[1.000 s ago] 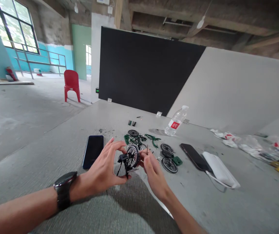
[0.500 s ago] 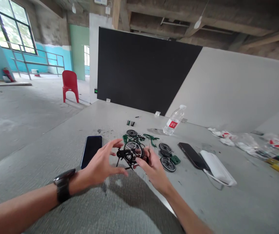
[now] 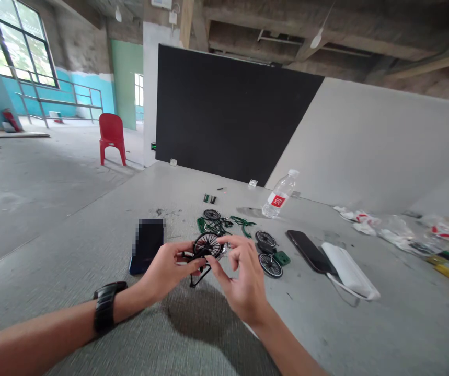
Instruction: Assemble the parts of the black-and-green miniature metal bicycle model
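Your left hand (image 3: 166, 269) pinches the black frame (image 3: 199, 255) by the spoked wheel (image 3: 208, 242)! Your right hand (image 3: 243, 279) curls alongside, grip impossible to tell.

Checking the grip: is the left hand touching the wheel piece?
Touching: the head view shows the left hand pinching the wheel piece between thumb and fingers.

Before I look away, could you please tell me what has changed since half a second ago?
The left hand, open and apart from the wheeled piece then, has moved in and taken hold of its left side. The right hand has loosened its grip, thumb and forefinger now parted; whether they touch the piece, I cannot tell. The bottle and red chair stayed put.
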`<state>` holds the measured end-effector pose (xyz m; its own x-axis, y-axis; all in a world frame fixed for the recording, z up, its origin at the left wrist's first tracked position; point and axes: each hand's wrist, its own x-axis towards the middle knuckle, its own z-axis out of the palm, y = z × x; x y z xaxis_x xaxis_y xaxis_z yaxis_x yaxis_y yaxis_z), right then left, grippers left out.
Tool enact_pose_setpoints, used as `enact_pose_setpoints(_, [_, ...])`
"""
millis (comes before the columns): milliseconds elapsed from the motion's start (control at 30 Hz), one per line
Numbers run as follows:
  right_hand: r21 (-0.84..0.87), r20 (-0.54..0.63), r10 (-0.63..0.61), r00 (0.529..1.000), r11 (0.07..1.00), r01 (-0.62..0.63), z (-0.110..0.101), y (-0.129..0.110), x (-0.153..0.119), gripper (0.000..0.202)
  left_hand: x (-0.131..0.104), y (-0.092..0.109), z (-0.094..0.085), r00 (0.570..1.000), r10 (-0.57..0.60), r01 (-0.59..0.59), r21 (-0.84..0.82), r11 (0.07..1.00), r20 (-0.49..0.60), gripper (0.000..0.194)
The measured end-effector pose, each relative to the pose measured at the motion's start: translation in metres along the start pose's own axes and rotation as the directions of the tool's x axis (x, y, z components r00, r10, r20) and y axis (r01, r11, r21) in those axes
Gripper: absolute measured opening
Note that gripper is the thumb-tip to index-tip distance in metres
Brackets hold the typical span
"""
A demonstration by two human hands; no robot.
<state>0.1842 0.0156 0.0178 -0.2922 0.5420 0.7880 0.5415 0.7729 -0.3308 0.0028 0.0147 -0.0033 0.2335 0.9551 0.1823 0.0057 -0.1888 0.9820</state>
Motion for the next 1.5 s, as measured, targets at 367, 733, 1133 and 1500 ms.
enact_pose_setpoints(367, [-0.034,-0.048,-0.04,0.998,0.999,0.039,0.005,-0.007,-0.002,0.029,-0.014,0.002,0.01,0.989,0.145,-0.145,-0.034,0.989,0.007,0.04])
enact_pose_setpoints(733, [0.124,0.036,-0.121,0.992,0.986,0.116,0.003,-0.004,-0.011,0.028,-0.012,0.012,0.003,0.994,0.111,-0.101,-0.31,0.945,0.014,0.068])
enact_pose_setpoints(1133, [0.242,-0.038,0.095,0.995,0.967,-0.083,0.008,-0.02,-0.008,0.031,-0.009,0.005,-0.002,0.982,0.106,-0.049,-0.33,0.943,0.159,0.07])
enact_pose_setpoints(1500, [0.23,-0.048,0.144,0.988,0.964,-0.13,0.011,-0.028,-0.011,0.028,-0.012,0.003,0.0,0.976,0.155,-0.095,-0.343,0.934,0.152,0.07])
